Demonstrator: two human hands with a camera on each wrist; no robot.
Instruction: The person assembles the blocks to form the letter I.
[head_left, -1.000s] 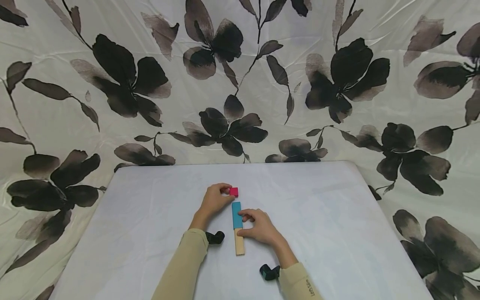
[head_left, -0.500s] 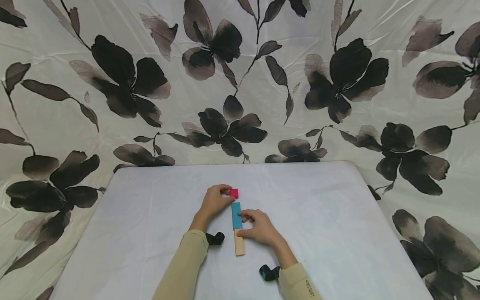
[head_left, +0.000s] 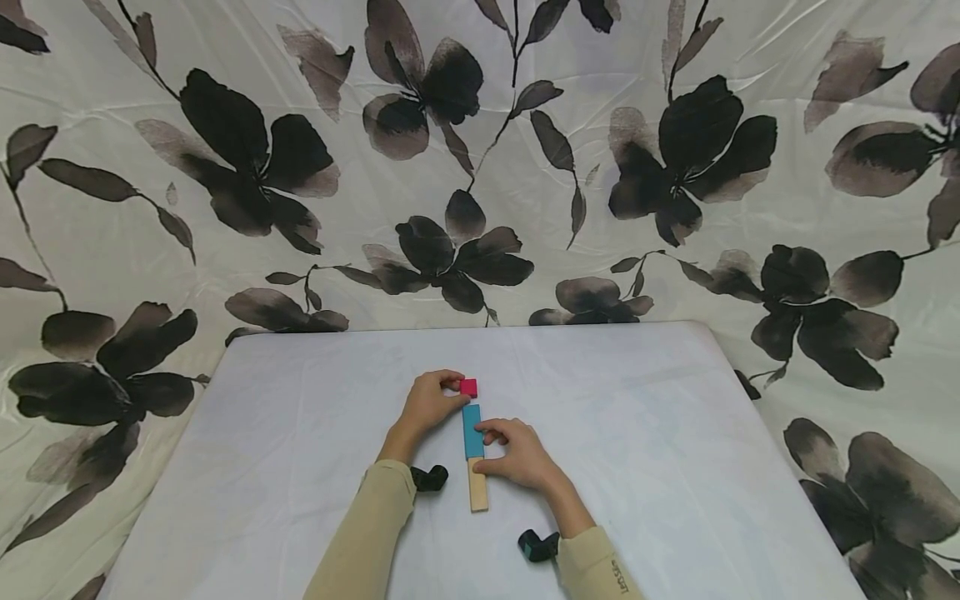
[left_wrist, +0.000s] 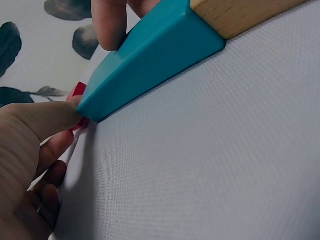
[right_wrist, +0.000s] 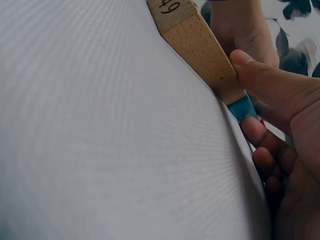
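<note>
My left hand (head_left: 429, 405) pinches a small red block (head_left: 468, 388) between thumb and fingers. A narrow gap separates it from the near-lying blue block (head_left: 472, 432). The blue block lies end to end with a plain wooden block (head_left: 477, 487), forming a straight row. My right hand (head_left: 521, 455) is at the row's right side. Its thumb touches the wooden block and a bent fingertip rests against the blue one. In the right wrist view, dark markings show on the wooden block's (right_wrist: 207, 55) near end. The red block (left_wrist: 78, 90) is partly hidden by the left thumb in the left wrist view.
The blocks lie on a white table (head_left: 300, 400) with a rounded far corner. Behind it hangs a pale cloth (head_left: 570, 50) printed with dark flowers. Black wrist devices (head_left: 430, 477) stick out beside both beige sleeves (head_left: 367, 533).
My left hand has brought the red block slightly nearer, narrowing its gap to the blue block. The right hand stays where it was on the row.
</note>
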